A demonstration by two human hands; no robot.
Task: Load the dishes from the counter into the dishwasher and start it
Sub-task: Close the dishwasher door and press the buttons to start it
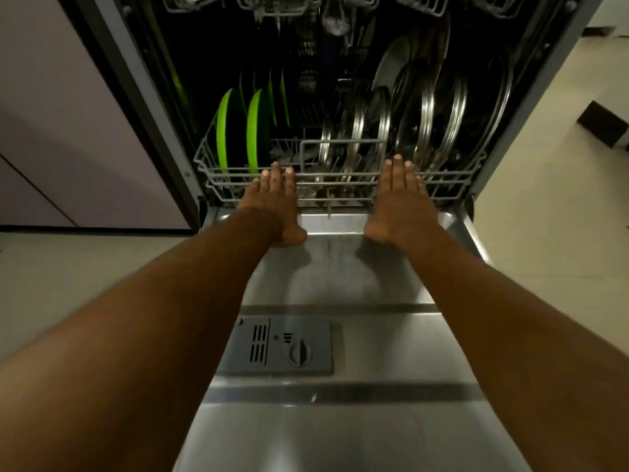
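The dishwasher stands open, its steel door [340,267] folded down flat toward me. The lower wire rack [335,199] sits almost fully inside. Green plates [257,131] stand upright on its left side, and several steel-rimmed glass lids [425,124] lean on its right. My left hand [275,202] lies flat with straight fingers against the rack's front rail on the left. My right hand [401,195] presses the same rail on the right, fingers straight too. Neither hand holds anything.
A grey detergent dispenser [275,347] is set into the door near me. The upper rack [306,5] shows at the top edge. Pale cabinet fronts [68,131] stand on the left. Light floor tiles [544,199] and a dark object [602,124] lie on the right.
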